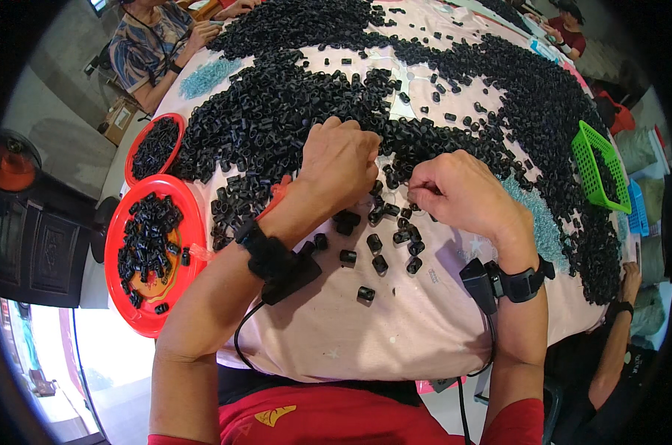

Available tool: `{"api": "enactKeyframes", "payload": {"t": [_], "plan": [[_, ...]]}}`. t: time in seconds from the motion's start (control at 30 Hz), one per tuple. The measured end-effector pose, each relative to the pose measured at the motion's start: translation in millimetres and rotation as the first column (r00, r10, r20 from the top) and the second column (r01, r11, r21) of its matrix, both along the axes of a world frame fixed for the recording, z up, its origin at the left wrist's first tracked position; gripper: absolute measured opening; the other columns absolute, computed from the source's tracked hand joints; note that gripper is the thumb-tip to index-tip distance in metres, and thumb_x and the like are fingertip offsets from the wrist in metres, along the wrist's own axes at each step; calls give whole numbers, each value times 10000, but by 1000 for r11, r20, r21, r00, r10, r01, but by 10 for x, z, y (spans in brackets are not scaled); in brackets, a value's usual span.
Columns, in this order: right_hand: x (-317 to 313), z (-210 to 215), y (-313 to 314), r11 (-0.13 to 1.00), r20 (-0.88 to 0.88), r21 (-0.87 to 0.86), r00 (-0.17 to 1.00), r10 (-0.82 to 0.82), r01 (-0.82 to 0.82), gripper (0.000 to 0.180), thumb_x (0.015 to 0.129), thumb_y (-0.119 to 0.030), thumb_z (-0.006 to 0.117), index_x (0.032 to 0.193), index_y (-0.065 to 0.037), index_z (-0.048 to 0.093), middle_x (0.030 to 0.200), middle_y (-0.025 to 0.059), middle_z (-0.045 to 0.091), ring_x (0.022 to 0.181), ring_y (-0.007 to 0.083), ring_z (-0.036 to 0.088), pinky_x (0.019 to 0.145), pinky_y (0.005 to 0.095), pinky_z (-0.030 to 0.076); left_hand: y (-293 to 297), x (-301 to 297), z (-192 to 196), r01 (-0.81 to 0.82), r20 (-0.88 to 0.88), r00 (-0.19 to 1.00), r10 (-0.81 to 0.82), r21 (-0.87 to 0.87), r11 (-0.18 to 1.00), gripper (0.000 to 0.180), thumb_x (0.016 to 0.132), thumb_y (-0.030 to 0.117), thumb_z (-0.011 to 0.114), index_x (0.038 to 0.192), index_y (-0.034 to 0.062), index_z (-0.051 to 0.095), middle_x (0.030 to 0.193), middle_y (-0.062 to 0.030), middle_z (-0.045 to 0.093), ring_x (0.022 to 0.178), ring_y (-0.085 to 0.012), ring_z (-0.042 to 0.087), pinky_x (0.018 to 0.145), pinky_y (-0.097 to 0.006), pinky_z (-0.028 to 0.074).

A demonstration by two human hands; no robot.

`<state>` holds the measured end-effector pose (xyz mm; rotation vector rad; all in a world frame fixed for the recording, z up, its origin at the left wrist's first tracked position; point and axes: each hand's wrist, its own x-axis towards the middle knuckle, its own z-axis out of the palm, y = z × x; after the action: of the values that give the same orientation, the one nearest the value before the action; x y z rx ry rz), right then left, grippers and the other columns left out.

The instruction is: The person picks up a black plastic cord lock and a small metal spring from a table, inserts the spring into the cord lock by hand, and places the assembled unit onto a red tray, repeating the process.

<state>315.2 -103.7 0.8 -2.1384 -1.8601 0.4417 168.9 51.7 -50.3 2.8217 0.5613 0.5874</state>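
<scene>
My left hand (341, 163) is closed at the near edge of a big heap of small black hollow plastic parts (276, 111). Its fingers curl down out of sight, so whatever they hold is hidden. Across a small gap, my right hand (466, 193) pinches thumb and forefinger together, and I cannot make out anything between them. Several loose black parts (374, 242) lie on the pale cloth (313, 334) between and below the hands. Beside my right wrist spreads a pile of tiny shiny pale-blue pieces (532, 222).
At left stand a red plate (115, 256) with black parts and a smaller red bowl (180, 122) of thin black pieces. A green basket (587, 159) and a blue one (637, 208) sit at right. Co-workers (154, 48) are around the table. Cables (238, 337) hang from my wrist straps.
</scene>
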Motion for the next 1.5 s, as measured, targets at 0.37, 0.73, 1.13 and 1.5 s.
{"api": "enactKeyframes", "payload": {"t": [0.37, 0.73, 1.13, 1.5], "plan": [[6, -11, 17, 1000, -2, -9, 1000, -14, 14, 136, 837, -134, 678, 839, -17, 747, 757, 206, 691, 749, 378, 702, 702, 453, 544, -3, 85, -148, 44, 68, 997, -43, -12, 999, 112, 821, 133, 720, 923, 88, 731, 873, -126, 669, 938, -357, 629, 833, -473, 491], [-151, 42, 65, 897, -341, 432, 938, 69, 92, 211, 878, -105, 734, 1068, -13, 747, 735, 52, 700, 584, 86, 574, 559, 271, 481, -87, -228, 211, 158, 173, 984, -36, -769, 619, 216, 1026, 193, 641, 1061, -11, 703, 908, -24, 698, 849, -74, 599, 768, -267, 502], [-302, 40, 58, 947, -496, 314, 862, 102, 69, 128, 899, -85, 714, 994, -8, 752, 717, 46, 683, 624, 70, 582, 570, 266, 471, -314, -723, 317, 209, 236, 971, 19, -891, 404, 360, 1086, 364, 544, 1056, 55, 727, 891, 30, 698, 833, -35, 578, 718, -206, 437], [-407, 53, 87, 885, -354, 463, 905, 234, -47, 108, 910, -111, 727, 938, -7, 717, 767, 87, 708, 612, 136, 607, 592, 303, 500, -372, -897, 304, 137, 189, 978, 91, -903, 408, 295, 1076, 263, 585, 1022, 5, 716, 867, -2, 692, 784, -72, 587, 723, -239, 474]]}}
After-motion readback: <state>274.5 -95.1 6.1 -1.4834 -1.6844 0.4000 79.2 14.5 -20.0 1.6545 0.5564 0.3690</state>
